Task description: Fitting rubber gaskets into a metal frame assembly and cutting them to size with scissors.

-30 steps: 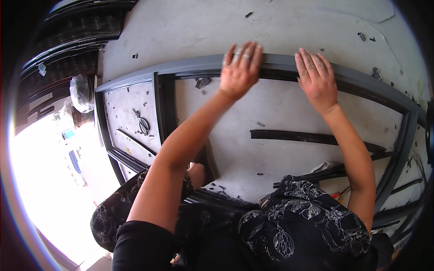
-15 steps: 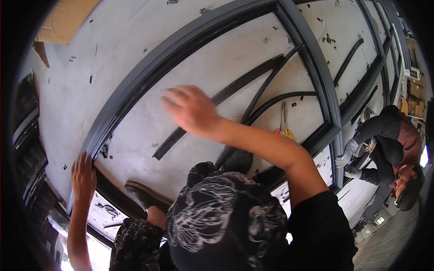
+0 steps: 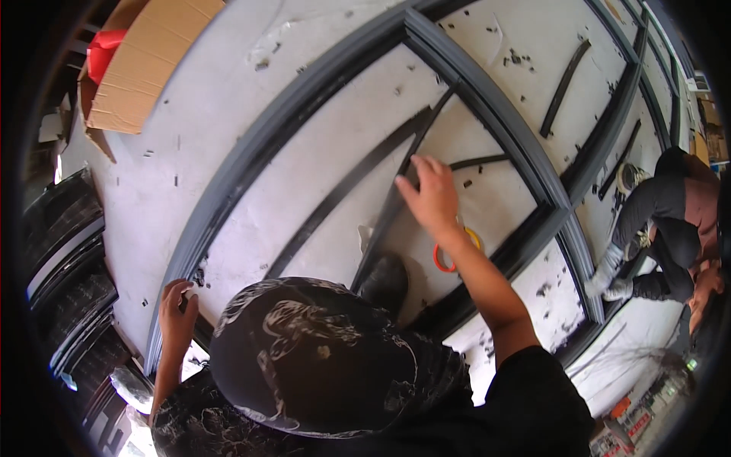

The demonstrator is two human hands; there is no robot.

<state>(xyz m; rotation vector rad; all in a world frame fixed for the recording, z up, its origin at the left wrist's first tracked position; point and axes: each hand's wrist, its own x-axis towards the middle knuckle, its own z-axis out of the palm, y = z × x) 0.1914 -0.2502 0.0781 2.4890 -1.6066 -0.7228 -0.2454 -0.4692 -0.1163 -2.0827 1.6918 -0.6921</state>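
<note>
A large grey window or door frame (image 3: 255,156) with dark inner edges lies flat on a pale surface. My left hand (image 3: 177,312) is at its near left corner, fingers loosely curled with a gap to the thumb; I see nothing held. Over the middle opening is my right hand (image 3: 432,196), thumb and fingers apart and nothing visible in it. It is nearest a thin black strip (image 3: 392,206) and a curved black strip (image 3: 476,161). Scissors with one orange and one yellow handle ring (image 3: 440,260) lie under my right wrist, their blades hidden. A wider black strip (image 3: 335,190) lies further left.
At right, another person (image 3: 670,221) in gloves crouches by the frame. A cardboard box (image 3: 156,65) with something red inside stands at far left. Dark profiles (image 3: 72,251) are stacked along the left. Small black scraps (image 3: 516,57) are scattered about. A dark shoe (image 3: 384,283) rests inside the frame.
My right hand has moved right, from over the wider strip to the thin one, near the scissors. My left hand's fingers have curled up from lying on the frame. The view has shifted.
</note>
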